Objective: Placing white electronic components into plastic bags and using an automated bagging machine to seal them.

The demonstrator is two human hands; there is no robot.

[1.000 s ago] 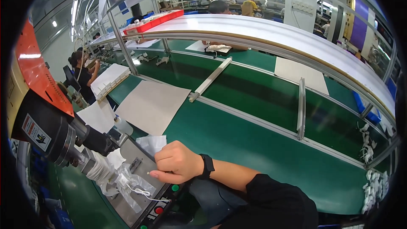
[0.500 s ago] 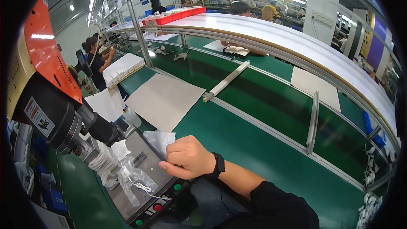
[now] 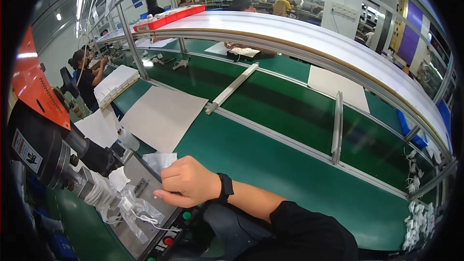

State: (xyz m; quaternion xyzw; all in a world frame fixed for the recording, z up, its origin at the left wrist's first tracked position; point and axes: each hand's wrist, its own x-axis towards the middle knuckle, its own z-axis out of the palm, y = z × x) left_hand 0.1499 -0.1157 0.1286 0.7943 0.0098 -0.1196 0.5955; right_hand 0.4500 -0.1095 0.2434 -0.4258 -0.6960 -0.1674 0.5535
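Note:
My right hand point(image 3: 188, 182) hovers by the right edge of a metal machine plate point(image 3: 153, 195), its fingers curled into a fist and the thumb along the side. Whatever the fingers may hold is hidden. A black band point(image 3: 225, 187) circles that wrist. To its left on the plate lies a white plug with a cable point(image 3: 126, 207), partly in clear plastic wrap. Coiled white cable point(image 3: 99, 191) hangs beneath the black head point(image 3: 36, 150) of an orange-and-black machine. Just behind my knuckles lies a clear plastic bag point(image 3: 159, 160). My left hand is out of view.
Green buttons point(image 3: 187, 215) and a red button point(image 3: 167, 240) line the plate's near edge. A white bottle point(image 3: 128, 139) and a large pale sheet point(image 3: 162, 118) lie beyond. Metal rails point(image 3: 285, 140) and a raised shelf point(image 3: 270, 26) cross the green bench. Co-workers sit farther off.
The whole view has swung to the right, so the bench and machine appear farther left. My right hand stays curled and has shifted slightly left over the plate.

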